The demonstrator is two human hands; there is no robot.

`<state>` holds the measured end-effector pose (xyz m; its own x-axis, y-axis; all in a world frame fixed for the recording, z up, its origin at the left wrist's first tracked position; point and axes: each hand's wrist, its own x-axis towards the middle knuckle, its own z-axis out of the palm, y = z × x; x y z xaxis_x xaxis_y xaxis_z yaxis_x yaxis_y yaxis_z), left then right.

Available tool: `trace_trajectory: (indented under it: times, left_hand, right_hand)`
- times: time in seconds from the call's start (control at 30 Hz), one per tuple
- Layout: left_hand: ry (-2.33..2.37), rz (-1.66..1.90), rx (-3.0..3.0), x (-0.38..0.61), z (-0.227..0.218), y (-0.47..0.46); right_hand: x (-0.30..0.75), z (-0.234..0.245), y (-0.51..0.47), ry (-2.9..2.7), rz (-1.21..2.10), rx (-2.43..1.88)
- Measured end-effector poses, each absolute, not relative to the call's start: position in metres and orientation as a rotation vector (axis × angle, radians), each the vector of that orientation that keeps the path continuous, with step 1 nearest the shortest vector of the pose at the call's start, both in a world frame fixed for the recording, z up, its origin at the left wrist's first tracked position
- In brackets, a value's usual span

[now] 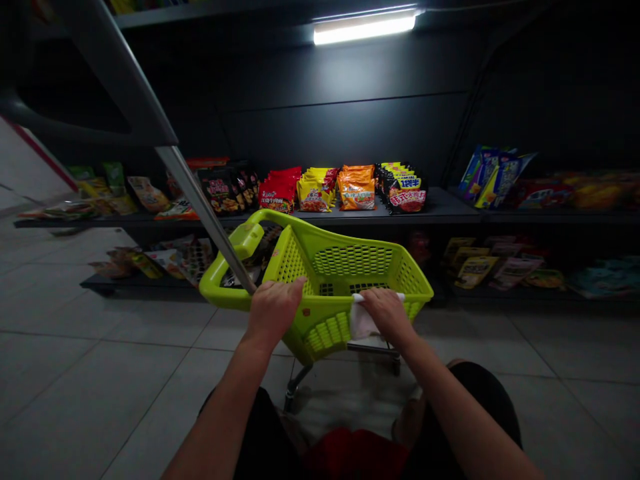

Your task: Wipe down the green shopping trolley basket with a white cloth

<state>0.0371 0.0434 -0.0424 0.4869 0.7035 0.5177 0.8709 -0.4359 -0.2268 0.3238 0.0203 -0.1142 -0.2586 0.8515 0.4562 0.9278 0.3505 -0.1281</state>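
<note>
A lime-green shopping cart [345, 241] with a perforated plastic basket stands right in front of me. My left hand [275, 305] is closed on its near rim, close to the handle end, the thumb pointing along the edge. The lower end of a metal pole [203, 207] meets the cart beside this hand. Further right on the same rim, my right hand [384, 307] presses a white cloth [363, 321] against the edge, its fingers curled over it. Part of the cloth hangs down the cart's outer side. The grid floor of the basket shows between the walls.
Behind the cart runs a dark shelf [443, 203] with red, yellow, orange and black noodle packets [357, 188]. More snack bags [475, 270] lie on the lower shelf. A lamp [365, 28] shines above. My knees flank the cart's near side over a tiled floor [145, 373].
</note>
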Motion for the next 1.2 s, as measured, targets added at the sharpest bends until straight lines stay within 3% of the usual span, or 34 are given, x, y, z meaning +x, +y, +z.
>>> trace_trajectory:
  times: [0.4, 0.83, 1.2]
  left_hand:
    - [-1.124, -0.574, -2.188, 0.036, -0.045, 0.041]
    - [-1.06, -0.625, -2.215, 0.026, -0.047, 0.052]
    - [-1.132, -0.528, -2.112, 0.03, -0.047, 0.054]
  right_hand:
    - [0.23, -0.102, 0.025, -2.206, -0.267, -1.324]
    - [0.432, -0.143, -0.009, -2.025, -0.327, -1.654]
    - [0.256, -0.105, 0.024, -2.246, -0.266, -1.406]
